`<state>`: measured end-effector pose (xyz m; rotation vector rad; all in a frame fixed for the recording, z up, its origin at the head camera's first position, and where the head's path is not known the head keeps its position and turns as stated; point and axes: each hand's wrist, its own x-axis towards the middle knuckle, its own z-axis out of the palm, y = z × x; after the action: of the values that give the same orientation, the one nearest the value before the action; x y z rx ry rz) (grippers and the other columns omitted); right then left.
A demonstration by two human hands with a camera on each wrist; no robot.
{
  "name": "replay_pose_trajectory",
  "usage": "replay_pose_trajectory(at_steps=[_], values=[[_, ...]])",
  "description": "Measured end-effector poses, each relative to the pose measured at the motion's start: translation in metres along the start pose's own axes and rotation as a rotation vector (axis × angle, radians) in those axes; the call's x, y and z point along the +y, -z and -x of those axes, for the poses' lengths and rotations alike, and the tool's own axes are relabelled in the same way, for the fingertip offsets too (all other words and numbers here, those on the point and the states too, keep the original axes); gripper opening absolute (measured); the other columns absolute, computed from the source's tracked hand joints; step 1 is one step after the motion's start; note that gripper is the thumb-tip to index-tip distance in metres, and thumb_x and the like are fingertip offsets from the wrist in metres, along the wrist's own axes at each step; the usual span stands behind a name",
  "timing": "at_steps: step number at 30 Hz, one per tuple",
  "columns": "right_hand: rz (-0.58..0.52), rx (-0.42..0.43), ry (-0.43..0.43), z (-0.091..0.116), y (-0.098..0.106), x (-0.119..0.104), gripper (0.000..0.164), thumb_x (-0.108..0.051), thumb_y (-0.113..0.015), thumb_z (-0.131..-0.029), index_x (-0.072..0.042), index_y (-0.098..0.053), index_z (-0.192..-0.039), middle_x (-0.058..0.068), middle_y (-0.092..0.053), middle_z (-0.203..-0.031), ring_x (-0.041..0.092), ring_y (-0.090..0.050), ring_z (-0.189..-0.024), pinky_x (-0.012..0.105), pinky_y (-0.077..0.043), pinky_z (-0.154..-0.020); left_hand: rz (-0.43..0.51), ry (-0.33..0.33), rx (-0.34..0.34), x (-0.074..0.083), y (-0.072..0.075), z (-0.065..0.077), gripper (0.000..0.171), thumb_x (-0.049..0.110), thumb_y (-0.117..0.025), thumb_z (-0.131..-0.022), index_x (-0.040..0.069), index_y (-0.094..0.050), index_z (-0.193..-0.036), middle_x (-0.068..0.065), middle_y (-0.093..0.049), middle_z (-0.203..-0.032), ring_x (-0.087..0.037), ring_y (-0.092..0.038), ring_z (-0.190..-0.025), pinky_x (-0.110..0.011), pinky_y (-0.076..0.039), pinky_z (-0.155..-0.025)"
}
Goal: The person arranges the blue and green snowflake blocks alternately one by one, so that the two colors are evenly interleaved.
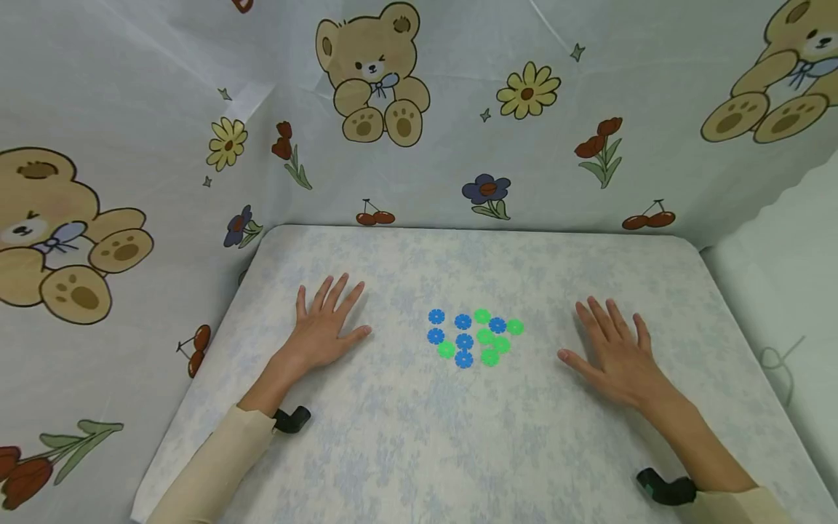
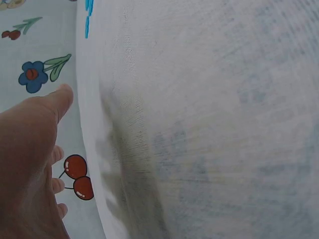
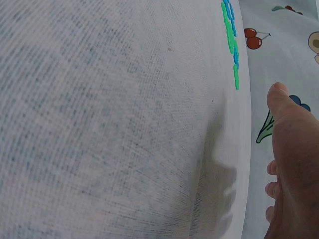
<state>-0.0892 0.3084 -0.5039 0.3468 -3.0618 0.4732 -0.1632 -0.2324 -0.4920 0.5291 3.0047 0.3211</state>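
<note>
Several small flat notched discs, some a blue disc (image 1: 464, 341) and some a green disc (image 1: 485, 335), lie grouped at the middle of the table. To their left, my left hand (image 1: 321, 331) is spread with straight fingers, holding nothing. My right hand (image 1: 612, 356) is likewise spread on the other side, apart from the discs and holding nothing. In the left wrist view, the left thumb (image 2: 62, 99) shows above a shadow on the tabletop. The right wrist view shows the right thumb (image 3: 279, 99), with green discs (image 3: 236, 77) edge-on at the far side.
The table (image 1: 366, 451) has a pale blue-mottled cover and rounded far corners. A white curtain printed with bears (image 1: 376, 80), flowers and cherries hangs behind it and to the left. A thin cord (image 1: 779, 364) lies beyond the right edge. Black wrist devices (image 1: 666, 487) sit at both wrists.
</note>
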Motion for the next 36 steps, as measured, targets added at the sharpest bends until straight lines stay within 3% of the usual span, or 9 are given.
replay_pose_trajectory(at_steps=[10, 18, 22, 26, 31, 36], values=[[-0.035, -0.018, 0.005, -0.005, 0.001, -0.01, 0.094, -0.06, -0.059, -0.104, -0.01, -0.021, -0.173, 0.025, -0.021, -0.178, 0.048, -0.008, -0.168, 0.079, -0.003, -0.125, 0.051, -0.04, -0.009, 0.009, -0.001, -0.007, 0.083, 0.058, -0.058, -0.107, 0.033, -0.016, -0.174, -0.009, -0.01, -0.184, -0.041, -0.006, -0.17, -0.079, 0.007, -0.125], [-0.132, -0.091, 0.075, -0.033, -0.007, -0.033, 0.076, -0.053, -0.061, -0.107, -0.011, -0.04, -0.166, 0.021, -0.039, -0.171, 0.049, -0.018, -0.164, 0.075, -0.01, -0.124, 0.204, -0.142, -0.067, 0.039, -0.003, -0.03, 0.067, 0.049, -0.061, -0.109, 0.028, -0.039, -0.168, -0.009, -0.032, -0.176, -0.039, -0.023, -0.165, -0.075, -0.011, -0.128], [-0.197, -0.108, 0.133, -0.053, -0.014, -0.052, 0.064, -0.047, -0.066, -0.106, -0.013, -0.052, -0.158, 0.018, -0.049, -0.165, 0.047, -0.028, -0.16, 0.075, -0.018, -0.121, 0.221, -0.203, -0.077, 0.059, -0.007, -0.046, 0.055, 0.046, -0.062, -0.109, 0.028, -0.053, -0.159, -0.006, -0.048, -0.165, -0.035, -0.036, -0.158, -0.071, -0.02, -0.127], [-0.233, -0.098, 0.179, -0.073, -0.02, -0.07, 0.054, -0.041, -0.07, -0.104, -0.013, -0.061, -0.151, 0.016, -0.059, -0.155, 0.043, -0.043, -0.149, 0.071, -0.027, -0.115, 0.222, -0.239, -0.078, 0.078, -0.015, -0.063, 0.044, 0.044, -0.066, -0.107, 0.027, -0.064, -0.148, -0.001, -0.062, -0.145, -0.029, -0.051, -0.14, -0.066, -0.027, -0.123], [-0.268, -0.061, 0.215, -0.094, -0.03, -0.083, 0.043, -0.033, -0.073, -0.103, -0.012, -0.068, -0.14, 0.012, -0.069, -0.139, 0.037, -0.055, -0.131, 0.063, -0.037, -0.107, 0.201, -0.251, -0.088, 0.094, -0.022, -0.08, 0.034, 0.043, -0.073, -0.103, 0.025, -0.071, -0.132, 0.002, -0.066, -0.122, -0.021, -0.057, -0.117, -0.062, -0.032, -0.114], [-0.284, -0.047, 0.21, -0.108, -0.037, -0.091, 0.031, -0.028, -0.077, -0.101, -0.012, -0.074, -0.127, 0.01, -0.072, -0.127, 0.035, -0.057, -0.12, 0.059, -0.043, -0.103, 0.216, -0.253, -0.097, 0.099, -0.024, -0.089, 0.024, 0.039, -0.077, -0.101, 0.025, -0.072, -0.119, 0.003, -0.067, -0.116, -0.019, -0.059, -0.111, -0.06, -0.034, -0.11]])
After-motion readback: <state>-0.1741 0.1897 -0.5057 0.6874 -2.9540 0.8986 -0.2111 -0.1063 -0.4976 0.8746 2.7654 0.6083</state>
